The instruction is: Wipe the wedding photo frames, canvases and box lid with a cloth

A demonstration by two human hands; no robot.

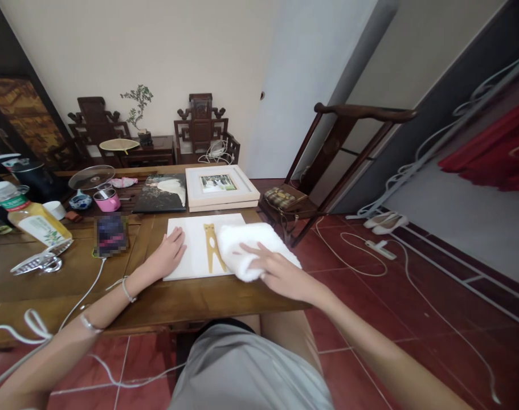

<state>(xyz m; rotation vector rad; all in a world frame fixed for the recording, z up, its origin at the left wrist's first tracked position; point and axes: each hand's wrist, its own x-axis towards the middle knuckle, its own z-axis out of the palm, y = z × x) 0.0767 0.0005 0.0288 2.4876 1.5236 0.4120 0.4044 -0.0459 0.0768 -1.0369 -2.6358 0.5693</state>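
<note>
A flat white board [192, 250] lies near the front edge of the wooden table, with a tan cat-shaped figure [209, 242] on its face. My left hand [170, 253] rests on the board's left side, fingers laid out flat. On the right side, my right hand [276, 272] has hold of a fluffy white towel [250, 236], with some fingers spread over its top. The towel is bunched and covers the board's right part, reaching past its edge; what lies beneath is hidden.
Behind the board are a pale picture frame [223, 196] and a dark picture [160, 193]. At left stand a pink mug [107, 199], a bottle of yellow liquid [37, 219], a silver hair clip [39, 259] and a white cable [86, 291]. A wooden chair [348, 139] stands right.
</note>
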